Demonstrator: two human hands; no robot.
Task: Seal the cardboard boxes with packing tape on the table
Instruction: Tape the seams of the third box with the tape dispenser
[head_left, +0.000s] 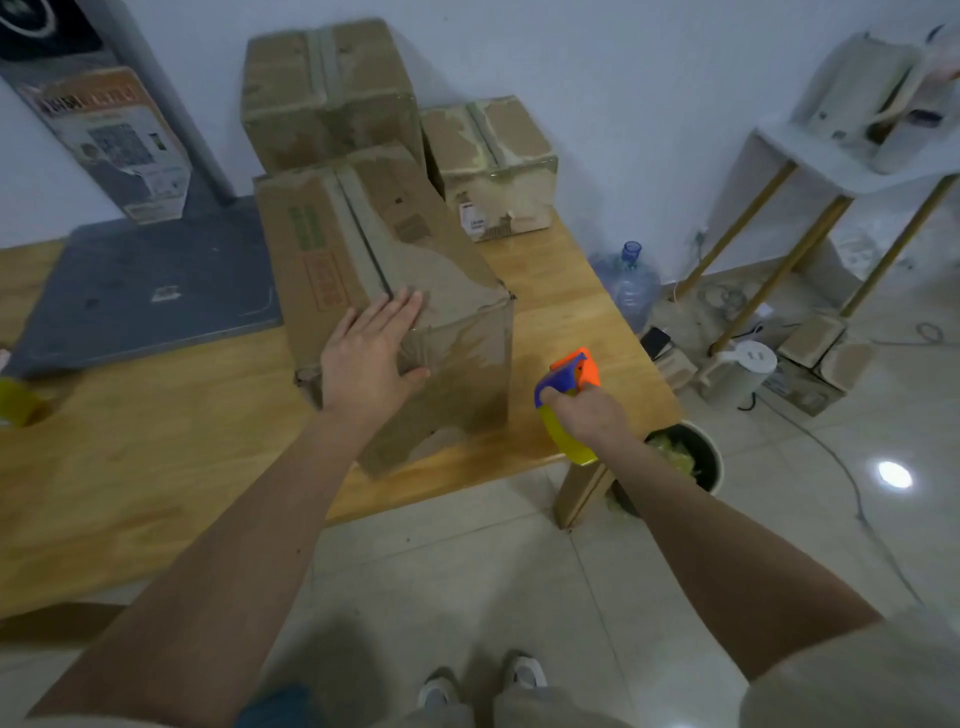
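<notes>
A large worn cardboard box (363, 249) lies on the wooden table (156, 457), its top seam running away from me. My left hand (371, 358) rests flat with straight fingers on the box's near top edge, thumb over the front face. My right hand (589, 413) grips a tape dispenser (569, 384) with an orange and blue head and a yellow tape roll, held just right of the box near the table's corner. Two more cardboard boxes stand behind: a tall one (327, 88) and a smaller one (491, 161) with tape along its seam.
A grey board (150, 291) lies on the table at the left, and a yellow roll (15, 402) sits at the far left edge. On the floor right of the table are a dark bin (685, 457), a water jug (628, 283), a white kettle and a white stand.
</notes>
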